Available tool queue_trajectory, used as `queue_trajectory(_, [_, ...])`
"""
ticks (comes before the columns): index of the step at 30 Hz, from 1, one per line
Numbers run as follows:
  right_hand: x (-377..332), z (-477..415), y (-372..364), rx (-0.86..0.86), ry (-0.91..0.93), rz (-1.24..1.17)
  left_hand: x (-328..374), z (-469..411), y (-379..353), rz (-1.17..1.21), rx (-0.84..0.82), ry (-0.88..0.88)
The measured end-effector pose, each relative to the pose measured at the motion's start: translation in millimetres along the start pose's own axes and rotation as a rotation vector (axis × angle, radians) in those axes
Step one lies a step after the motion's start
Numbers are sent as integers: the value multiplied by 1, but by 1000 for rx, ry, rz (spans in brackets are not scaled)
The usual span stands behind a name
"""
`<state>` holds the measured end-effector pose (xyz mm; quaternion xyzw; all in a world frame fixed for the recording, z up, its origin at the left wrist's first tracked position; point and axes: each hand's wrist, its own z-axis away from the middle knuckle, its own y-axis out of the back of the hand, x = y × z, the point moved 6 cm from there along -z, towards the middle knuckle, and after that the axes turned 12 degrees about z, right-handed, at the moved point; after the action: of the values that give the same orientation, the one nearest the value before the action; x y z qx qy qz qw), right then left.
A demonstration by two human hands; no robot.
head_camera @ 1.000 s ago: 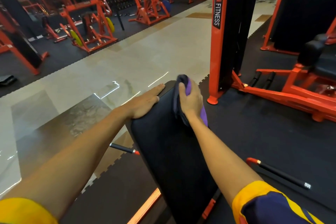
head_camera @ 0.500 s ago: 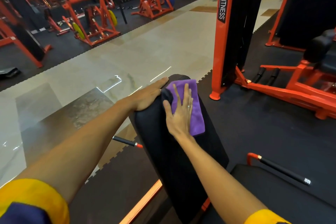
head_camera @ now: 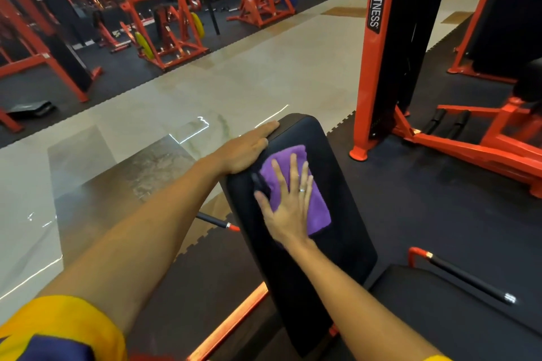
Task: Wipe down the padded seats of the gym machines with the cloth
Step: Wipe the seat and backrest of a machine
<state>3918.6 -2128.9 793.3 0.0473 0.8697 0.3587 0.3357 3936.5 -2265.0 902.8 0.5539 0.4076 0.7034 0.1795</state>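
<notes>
Nearest, at the lower left, a yellow sleeve (head_camera: 61, 325) ends at a bare forearm. At the lower right lies a black seat pad (head_camera: 440, 319) with a black-gripped handle (head_camera: 469, 278) on an orange bracket just beyond it.

Between the two arms a long black padded backrest (head_camera: 349, 223) slopes away from the camera. The purple cloth (head_camera: 318, 205) lies flat on its upper half. The right hand (head_camera: 289, 211) rests palm-down on the cloth, its fingers (head_camera: 293, 167) straight and spread apart, and a ring (head_camera: 302, 190) shows on one of them. The cloth sticks out past the hand on the right and far sides.

The left hand (head_camera: 246, 149) lies on the pad's far left edge, just left of the cloth. Its fingers (head_camera: 268, 127) are straight and pressed together, pointing toward the pad's top corner.

Left of the pad a second short handle (head_camera: 215, 221) with an orange tip juts out over the black rubber mat (head_camera: 440, 190). Beyond runs a glossy tiled floor (head_camera: 264, 79). To the right stands an orange upright (head_camera: 374, 53) lettered "FITNESS". Far left, orange machines (head_camera: 167, 9) carry yellow weight plates (head_camera: 143, 41).
</notes>
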Motion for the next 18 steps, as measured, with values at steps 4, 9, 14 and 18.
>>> queue_trajectory(4, [62,-20,-1,-45,-317,-72,-4,37,2,-51,102,-11])
queue_trajectory(9, [3,-39,15,21,-472,-233,-9,67,-3,-14,221,-38])
queue_trajectory(14, [-23,27,-9,15,88,45,-9,63,-4,-33,283,-84])
queue_trajectory(18, [26,10,-4,-9,70,76,-7,66,-3,-54,319,-111])
